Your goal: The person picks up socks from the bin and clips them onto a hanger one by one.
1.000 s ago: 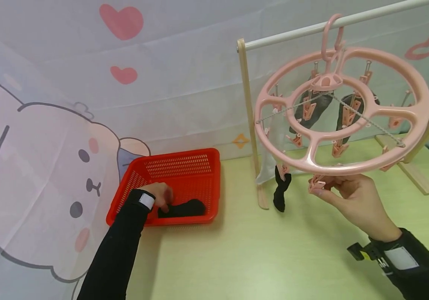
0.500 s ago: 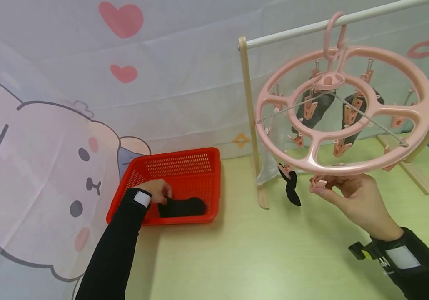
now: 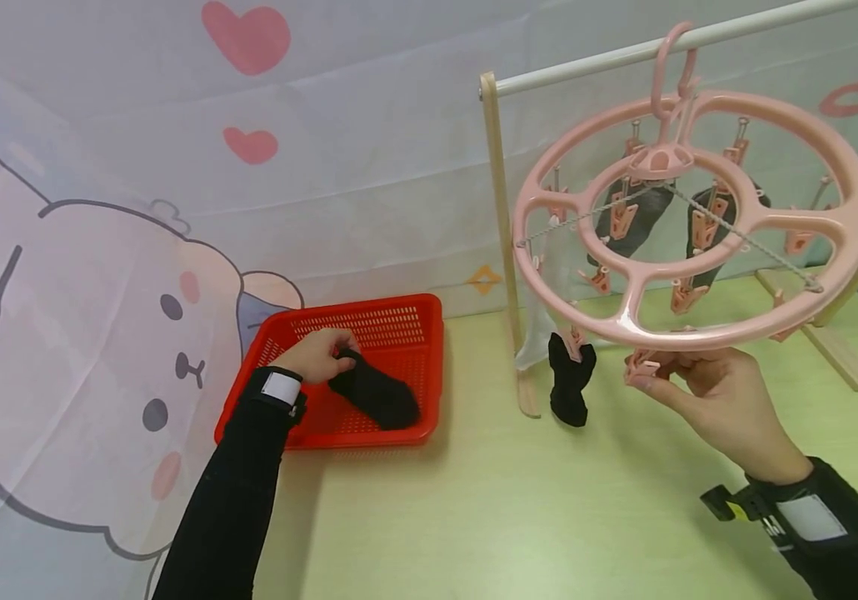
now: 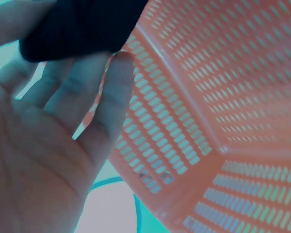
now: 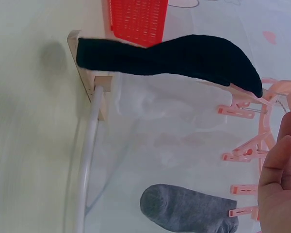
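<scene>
A black sock [image 3: 376, 392] is pinched at one end by my left hand [image 3: 320, 353], which lifts it over the red basket [image 3: 432, 367]. In the left wrist view the sock [image 4: 87, 29] lies between thumb and fingers. My right hand [image 3: 714, 400] holds a pink clothespin [image 3: 642, 367] at the front rim of the round pink hanger [image 3: 624, 329]. Another black sock [image 3: 571, 383] dangles from a clip left of that hand; it shows long and dark in the right wrist view. Grey socks [image 3: 635, 218] hang from clips at the hanger's far side.
The hanger hooks over a white rod [image 3: 594, 65] on a wooden stand [image 3: 502, 208]. Several pink clips dangle around its rings. A printed cloth [image 3: 369, 167] with hearts and a cartoon animal backs the pale green table [image 3: 474, 508].
My left hand has gripped the black sock and raised it up and to the right inside the basket. The hanging black sock has swung and turned. My right hand stays at its clip.
</scene>
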A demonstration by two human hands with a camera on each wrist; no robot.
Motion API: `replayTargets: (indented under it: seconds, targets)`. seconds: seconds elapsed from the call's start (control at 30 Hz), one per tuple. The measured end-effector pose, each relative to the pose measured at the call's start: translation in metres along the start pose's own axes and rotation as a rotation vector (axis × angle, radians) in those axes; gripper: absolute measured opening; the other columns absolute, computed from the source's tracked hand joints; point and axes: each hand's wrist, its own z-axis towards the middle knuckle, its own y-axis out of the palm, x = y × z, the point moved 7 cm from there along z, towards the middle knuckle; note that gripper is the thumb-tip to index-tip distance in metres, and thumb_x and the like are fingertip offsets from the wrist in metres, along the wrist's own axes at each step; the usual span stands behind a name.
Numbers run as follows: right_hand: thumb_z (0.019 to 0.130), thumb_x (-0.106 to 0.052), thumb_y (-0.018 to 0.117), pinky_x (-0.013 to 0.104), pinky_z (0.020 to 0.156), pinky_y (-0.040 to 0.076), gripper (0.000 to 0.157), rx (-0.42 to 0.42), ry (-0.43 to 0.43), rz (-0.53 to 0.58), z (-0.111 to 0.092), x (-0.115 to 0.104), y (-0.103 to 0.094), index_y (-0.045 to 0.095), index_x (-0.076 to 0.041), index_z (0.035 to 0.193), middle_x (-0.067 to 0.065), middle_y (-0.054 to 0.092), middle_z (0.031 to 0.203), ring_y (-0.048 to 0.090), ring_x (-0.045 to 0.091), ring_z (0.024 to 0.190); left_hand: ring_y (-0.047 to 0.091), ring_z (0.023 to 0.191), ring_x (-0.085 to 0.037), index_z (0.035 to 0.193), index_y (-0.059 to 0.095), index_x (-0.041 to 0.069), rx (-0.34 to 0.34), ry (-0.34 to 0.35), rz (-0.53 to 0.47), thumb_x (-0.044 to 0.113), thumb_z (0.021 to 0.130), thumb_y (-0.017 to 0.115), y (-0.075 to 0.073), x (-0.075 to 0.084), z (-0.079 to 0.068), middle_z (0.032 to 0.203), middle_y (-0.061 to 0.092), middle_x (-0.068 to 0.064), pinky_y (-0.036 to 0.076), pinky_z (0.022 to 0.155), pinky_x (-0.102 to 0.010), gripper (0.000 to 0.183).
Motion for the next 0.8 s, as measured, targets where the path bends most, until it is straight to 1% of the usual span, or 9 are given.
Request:
replayTargets:
  seconds: [0.1, 0.17, 0.3, 0.4, 0.57, 0.7, 0.8]
  targets:
    - [0.073, 0.024, 0.064, 0.022, 0.076, 0.05, 0.038, -0.003, 0.001, -0.007, 0.0, 0.0, 0.0, 0.059, 0.014, 0.109, 0.018, 0.066, 0.093, 0.06, 0.02, 0.083, 0.053, 0.087, -0.02, 0.099, 0.059, 0.019, 0.07, 0.01, -0.015, 0.02, 0.089, 0.066, -0.009, 0.008, 0.003, 0.096, 0.061, -0.001, 0.048, 0.078, -0.036, 0.013]
    - [0.073, 0.023, 0.064, 0.022, 0.076, 0.051, 0.038, -0.004, 0.004, -0.025, 0.0, 0.001, 0.0, 0.059, 0.013, 0.109, 0.017, 0.066, 0.093, 0.06, 0.02, 0.083, 0.053, 0.087, -0.02, 0.101, 0.058, 0.02, 0.113, 0.01, -0.026, 0.022, 0.088, 0.067, -0.015, 0.013, 0.003, 0.096, 0.06, 0.0, 0.048, 0.078, -0.036, 0.016]
    - [0.073, 0.023, 0.065, 0.021, 0.076, 0.051, 0.038, -0.001, 0.012, -0.038, -0.001, 0.001, -0.001, 0.059, 0.013, 0.11, 0.016, 0.067, 0.093, 0.06, 0.02, 0.084, 0.052, 0.085, -0.02, 0.102, 0.057, 0.022, 0.166, 0.021, -0.044, 0.026, 0.086, 0.07, -0.022, 0.021, 0.004, 0.096, 0.06, 0.001, 0.048, 0.075, -0.034, 0.021]
    - [0.073, 0.024, 0.065, 0.021, 0.077, 0.05, 0.04, 0.002, 0.01, -0.02, -0.002, 0.001, -0.002, 0.059, 0.014, 0.111, 0.017, 0.067, 0.094, 0.06, 0.02, 0.084, 0.052, 0.087, -0.018, 0.101, 0.058, 0.023, 0.185, 0.032, -0.05, 0.027, 0.083, 0.073, -0.024, 0.027, 0.004, 0.096, 0.059, 0.003, 0.048, 0.076, -0.033, 0.024]
    - [0.072, 0.024, 0.065, 0.022, 0.077, 0.05, 0.041, 0.004, 0.003, -0.003, -0.003, 0.001, -0.002, 0.058, 0.014, 0.112, 0.018, 0.067, 0.094, 0.06, 0.02, 0.084, 0.053, 0.09, -0.015, 0.104, 0.059, 0.019, 0.206, 0.049, -0.081, 0.024, 0.077, 0.078, -0.026, 0.031, 0.004, 0.098, 0.06, 0.004, 0.048, 0.081, -0.033, 0.033]
    - [0.072, 0.024, 0.065, 0.021, 0.077, 0.051, 0.041, 0.002, -0.001, -0.014, -0.002, 0.001, -0.002, 0.058, 0.014, 0.111, 0.017, 0.066, 0.094, 0.06, 0.02, 0.084, 0.055, 0.092, -0.016, 0.105, 0.059, 0.018, 0.222, 0.054, -0.092, 0.022, 0.077, 0.079, -0.026, 0.031, 0.004, 0.1, 0.061, 0.004, 0.049, 0.084, -0.035, 0.034]
    - [0.072, 0.024, 0.064, 0.022, 0.077, 0.051, 0.041, 0.001, -0.006, -0.007, -0.002, 0.001, -0.002, 0.058, 0.014, 0.111, 0.018, 0.066, 0.094, 0.06, 0.021, 0.084, 0.055, 0.096, -0.018, 0.104, 0.059, 0.018, 0.23, 0.047, -0.075, 0.021, 0.078, 0.078, -0.026, 0.028, 0.003, 0.103, 0.062, 0.001, 0.048, 0.086, -0.037, 0.032]
